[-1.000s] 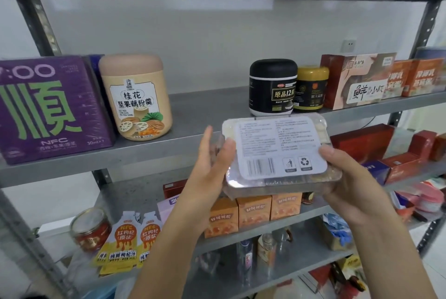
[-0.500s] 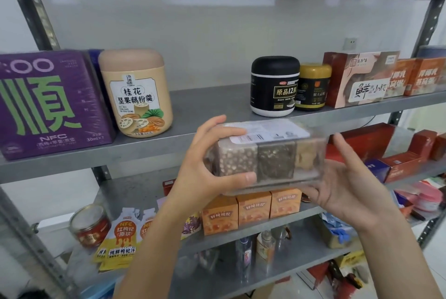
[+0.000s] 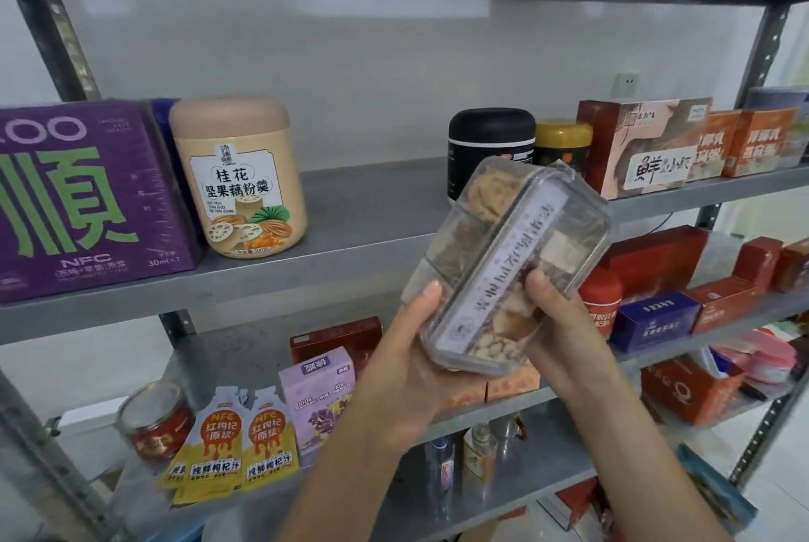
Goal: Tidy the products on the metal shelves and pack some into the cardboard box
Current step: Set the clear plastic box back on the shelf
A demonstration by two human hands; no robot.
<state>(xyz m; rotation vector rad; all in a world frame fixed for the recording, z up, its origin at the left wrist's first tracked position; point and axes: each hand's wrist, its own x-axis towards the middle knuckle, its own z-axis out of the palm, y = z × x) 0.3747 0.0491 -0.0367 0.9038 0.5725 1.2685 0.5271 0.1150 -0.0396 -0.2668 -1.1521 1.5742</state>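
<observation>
Head view: both hands hold a clear tray (image 3: pixel 512 261) of dried ingredients, tilted, in the air in front of the metal shelf (image 3: pixel 350 243). The left hand (image 3: pixel 407 362) cups its lower end, thumb on the side wall. The right hand (image 3: pixel 564 322) grips the other edge, thumb on the lid. On the shelf stand a purple box (image 3: pixel 83 195), a beige jar (image 3: pixel 238 178) and a black jar (image 3: pixel 490 138).

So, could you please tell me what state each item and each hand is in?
clear snack box: lid shut, tilted, held in the air by both hands.
left hand: grips the box's lower end from beneath.
right hand: grips the box's right side, thumb on top.
beige jar: upright, lid on.
black jar: upright, lid on.
purple carton: upright, closed.
red tin: upright, lid on.
</observation>
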